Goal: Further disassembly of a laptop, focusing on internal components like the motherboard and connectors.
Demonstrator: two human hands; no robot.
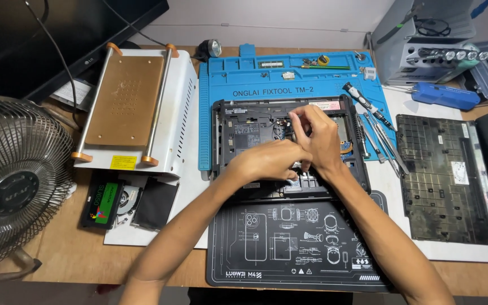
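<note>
An opened black laptop base lies on a blue repair mat with its inner parts exposed. My left hand rests over the middle of the laptop, fingers curled against a part inside. Just right of it, my right hand reaches in and its fingers pinch at something small by the centre of the board. The hands touch each other. What the fingers grip is hidden.
A black mat with white drawings lies in front. The removed bottom cover lies at right, with tweezers and screwdrivers beside the laptop. At left stand a white heating plate machine, a fan and a drive.
</note>
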